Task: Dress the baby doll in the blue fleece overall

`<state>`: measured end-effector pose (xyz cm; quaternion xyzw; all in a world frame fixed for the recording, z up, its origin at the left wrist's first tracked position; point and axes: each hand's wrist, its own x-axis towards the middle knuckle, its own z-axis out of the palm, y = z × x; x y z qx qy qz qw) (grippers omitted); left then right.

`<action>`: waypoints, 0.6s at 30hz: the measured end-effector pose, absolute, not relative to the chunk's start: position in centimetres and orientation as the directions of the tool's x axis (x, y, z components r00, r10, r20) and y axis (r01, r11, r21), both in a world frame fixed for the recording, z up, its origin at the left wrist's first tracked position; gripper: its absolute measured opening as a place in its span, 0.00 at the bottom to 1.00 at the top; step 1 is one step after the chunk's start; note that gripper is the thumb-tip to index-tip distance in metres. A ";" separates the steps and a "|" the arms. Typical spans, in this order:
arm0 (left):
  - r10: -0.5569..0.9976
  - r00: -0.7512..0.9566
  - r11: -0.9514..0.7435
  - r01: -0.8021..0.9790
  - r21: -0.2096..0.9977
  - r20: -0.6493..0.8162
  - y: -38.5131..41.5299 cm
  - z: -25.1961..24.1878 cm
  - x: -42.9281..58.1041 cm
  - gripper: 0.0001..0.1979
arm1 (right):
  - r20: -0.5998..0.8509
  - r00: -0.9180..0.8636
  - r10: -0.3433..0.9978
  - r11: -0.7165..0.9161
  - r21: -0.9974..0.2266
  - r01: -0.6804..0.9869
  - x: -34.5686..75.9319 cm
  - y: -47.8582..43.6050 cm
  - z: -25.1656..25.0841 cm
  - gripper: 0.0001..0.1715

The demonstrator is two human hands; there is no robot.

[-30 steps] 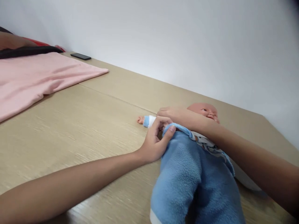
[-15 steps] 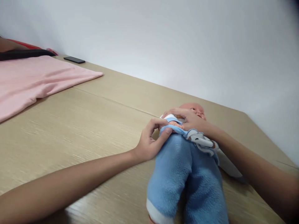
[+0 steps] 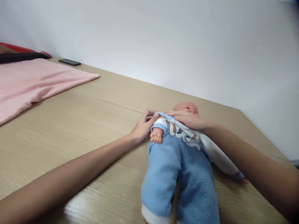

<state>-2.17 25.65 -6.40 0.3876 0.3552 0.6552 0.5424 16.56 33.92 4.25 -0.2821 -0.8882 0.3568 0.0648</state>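
Observation:
A baby doll lies on its back on the table, its head away from me. It wears a romper with blue fleece legs, a white animal-print front and white sleeves. My left hand is at the doll's shoulder on the left, thumb and fingers pinching the romper's blue edge. Across the upper chest lies my right hand, its fingers closed on the same edge; its fingertips are partly hidden. The doll's small hand sticks out of the blue cuff below my left hand. The other sleeve stretches out under my right forearm.
A pink cloth is spread over the table on the left. Behind it lies a black phone. Part of another person's arm and red and black items show at the far left. A white wall borders the table's back.
The romper's front has been drawn up from the waist toward the chest, with both hands moving up with it. The doll's left-side hand has come out through the cuff. The view has shifted slightly.

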 end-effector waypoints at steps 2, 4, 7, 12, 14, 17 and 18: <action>0.994 -0.057 -0.110 -0.476 0.873 0.095 25.7 -6.4 -2.3 0.17 | -0.168 -0.773 0.612 0.482 -0.696 0.533 16.7 33.1 5.1 0.32; 0.999 -0.016 -0.053 -0.505 0.861 0.052 25.9 -6.3 -2.5 0.19 | -0.215 -0.671 0.709 0.443 -0.604 0.662 16.6 32.2 5.5 0.27; 0.999 0.029 0.026 -0.529 0.848 -0.013 26.7 -6.5 -2.7 0.23 | -0.094 -0.519 0.850 0.465 -0.329 0.822 16.2 31.4 5.0 0.16; 0.987 0.135 0.142 -0.501 0.853 -0.085 28.6 -7.0 -2.1 0.24 | -0.002 -0.420 0.908 0.398 -0.317 0.861 15.7 31.2 3.3 0.13; 0.984 0.159 0.152 -0.483 0.862 -0.085 29.2 -7.1 -1.9 0.25 | 0.010 -0.402 0.916 0.381 -0.342 0.859 15.8 31.3 3.2 0.12; 0.986 0.159 0.114 -0.459 0.881 -0.045 29.5 -7.2 -1.8 0.25 | 0.019 -0.394 0.919 0.371 -0.377 0.849 16.1 31.5 3.5 0.11; 0.987 0.156 0.097 -0.451 0.887 -0.028 29.4 -7.3 -1.8 0.26 | 0.016 -0.396 0.918 0.371 -0.385 0.845 16.3 31.6 3.6 0.12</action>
